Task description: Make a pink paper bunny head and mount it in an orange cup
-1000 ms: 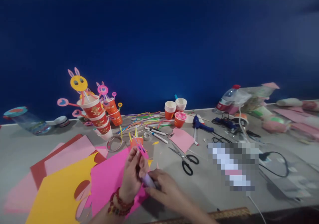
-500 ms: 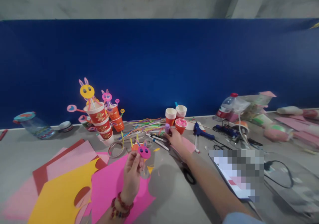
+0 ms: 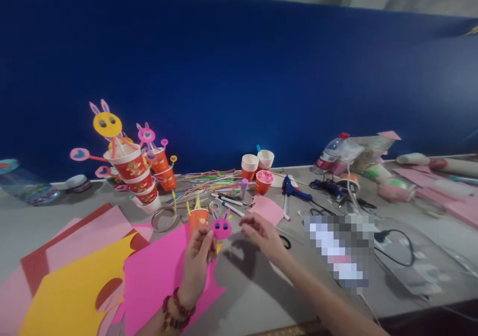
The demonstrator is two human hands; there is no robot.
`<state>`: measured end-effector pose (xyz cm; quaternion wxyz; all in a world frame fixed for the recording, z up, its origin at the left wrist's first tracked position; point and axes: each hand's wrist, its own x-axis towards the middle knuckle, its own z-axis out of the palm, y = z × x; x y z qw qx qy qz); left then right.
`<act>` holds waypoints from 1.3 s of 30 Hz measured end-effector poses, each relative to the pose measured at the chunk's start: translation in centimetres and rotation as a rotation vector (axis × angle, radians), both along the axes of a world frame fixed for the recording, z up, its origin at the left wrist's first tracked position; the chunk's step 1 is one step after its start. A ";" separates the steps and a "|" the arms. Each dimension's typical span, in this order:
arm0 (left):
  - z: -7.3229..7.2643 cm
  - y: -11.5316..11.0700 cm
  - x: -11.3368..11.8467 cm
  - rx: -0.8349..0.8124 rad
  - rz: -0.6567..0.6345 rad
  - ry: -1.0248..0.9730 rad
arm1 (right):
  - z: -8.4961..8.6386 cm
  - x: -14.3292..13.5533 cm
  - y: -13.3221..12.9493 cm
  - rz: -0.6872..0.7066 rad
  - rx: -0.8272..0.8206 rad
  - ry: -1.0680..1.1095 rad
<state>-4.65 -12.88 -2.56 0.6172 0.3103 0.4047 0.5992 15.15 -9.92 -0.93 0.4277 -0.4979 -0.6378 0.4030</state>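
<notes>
A pink paper bunny face (image 3: 221, 228) with dark eyes and two ears is pinched between the thumb and fingers of my left hand (image 3: 199, 249). My right hand (image 3: 259, 231) hovers just right of it, fingers apart and holding nothing I can see. Behind my left hand stands an orange paper cup (image 3: 197, 219) with yellow strips rising from it. A purple glue stick (image 3: 244, 189) stands upright on the table, beyond my right hand. Near it lies a pink paper piece (image 3: 267, 209).
Stacked red cups with bunny figures (image 3: 129, 169) stand at the left, behind yellow card (image 3: 63, 291) and pink card (image 3: 157, 276). Pens (image 3: 231, 206), a cup of pink bits (image 3: 265, 177) and a blue glue gun (image 3: 295, 189) lie farther back. A blurred-out device (image 3: 338, 251) is at right.
My right hand has let go of the purple glue stick, leaving it standing, and has come back toward the bunny face. My left hand still holds the face. The camera view has shifted.
</notes>
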 end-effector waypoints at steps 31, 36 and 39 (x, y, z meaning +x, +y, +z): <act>1.5 4.7 -17.2 0.428 -0.042 1.791 | -0.8 -3.3 -3.7 0.049 0.229 -1.099; -0.7 4.8 -17.4 0.468 -0.131 1.929 | -0.5 -2.0 -3.9 0.084 0.228 -0.994; -0.4 4.6 -17.4 0.483 -0.095 1.888 | -0.5 -0.6 -4.0 0.049 0.238 -0.930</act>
